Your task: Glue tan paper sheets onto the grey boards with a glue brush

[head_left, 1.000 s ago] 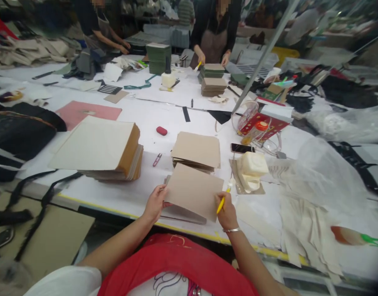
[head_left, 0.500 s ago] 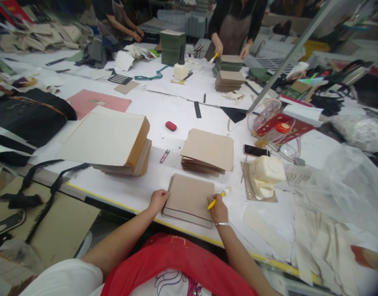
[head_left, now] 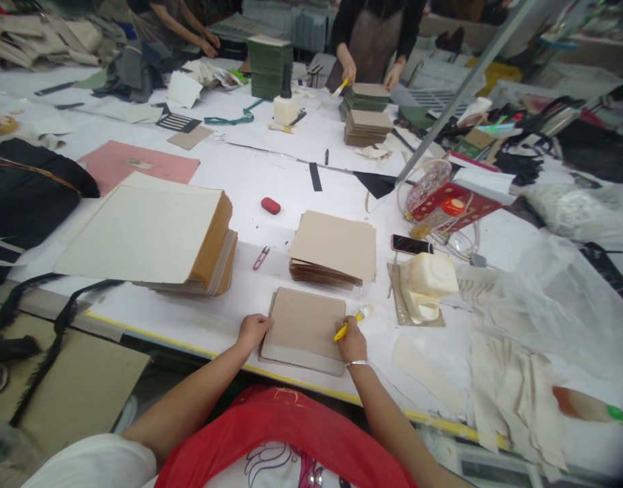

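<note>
Flat brown cardboard sheets (head_left: 306, 322) lie in a small pile at the table's front edge, with a paler strip along the near side. My left hand (head_left: 253, 332) pinches the left edge of this cardboard between thumb and fingers. Closed round a yellow-handled paintbrush (head_left: 348, 327), my right hand (head_left: 352, 342) rests at the right edge of the same pile, and the pale bristles point away to the upper right. Just behind stands a taller stack of brown cardboard (head_left: 334, 244). On the right, a cream plastic glue container (head_left: 428, 278) sits on a stained piece of board.
To the left is a big stack of pale boards (head_left: 148, 230). Pink thread snips (head_left: 261, 257), a red case (head_left: 271, 205) and a phone (head_left: 411, 244) lie around. Fabric strips (head_left: 509, 386) cover the right. Across the table, a co-worker (head_left: 372, 54) holds another brush beside stacks.
The whole view has shifted slightly, so things appear further left. Both hands stay at the cardboard's edges, and the paintbrush is still held in my right hand.
</note>
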### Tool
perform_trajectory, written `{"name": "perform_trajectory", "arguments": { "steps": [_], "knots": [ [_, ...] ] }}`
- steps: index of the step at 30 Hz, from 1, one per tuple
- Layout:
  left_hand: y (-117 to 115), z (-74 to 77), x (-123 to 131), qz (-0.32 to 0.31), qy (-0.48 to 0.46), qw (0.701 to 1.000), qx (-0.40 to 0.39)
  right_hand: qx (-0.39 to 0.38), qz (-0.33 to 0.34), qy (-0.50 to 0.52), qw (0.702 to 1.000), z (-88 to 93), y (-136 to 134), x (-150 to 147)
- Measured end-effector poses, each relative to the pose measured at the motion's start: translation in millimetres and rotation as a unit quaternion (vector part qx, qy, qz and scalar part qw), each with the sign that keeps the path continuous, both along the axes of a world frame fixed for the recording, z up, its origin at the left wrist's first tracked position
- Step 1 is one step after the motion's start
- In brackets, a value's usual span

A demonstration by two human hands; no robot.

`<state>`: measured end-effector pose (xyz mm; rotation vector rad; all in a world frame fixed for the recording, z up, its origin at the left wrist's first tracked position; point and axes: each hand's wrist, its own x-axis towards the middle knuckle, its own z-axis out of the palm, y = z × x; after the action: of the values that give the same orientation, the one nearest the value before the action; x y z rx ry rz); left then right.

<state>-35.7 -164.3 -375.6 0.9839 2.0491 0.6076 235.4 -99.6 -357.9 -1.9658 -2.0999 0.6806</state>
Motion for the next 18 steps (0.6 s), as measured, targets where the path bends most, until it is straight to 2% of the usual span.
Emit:
{"name": "perform_trajectory", "arguments": {
  "steps": [12, 18],
  "knots": [
    [1.6, 3.2, 1.8, -0.012, 0.009, 1.000, -0.021, -0.013, -0.008, -0.011, 1.000, -4.3, 0.1, 5.9],
    [0.7, -2.6, 0.8, -0.028, 0.016, 0.999, -0.017, -0.017, -0.018, -0.014, 1.000, -4.5, 0.5, 5.7]
  ]
}}
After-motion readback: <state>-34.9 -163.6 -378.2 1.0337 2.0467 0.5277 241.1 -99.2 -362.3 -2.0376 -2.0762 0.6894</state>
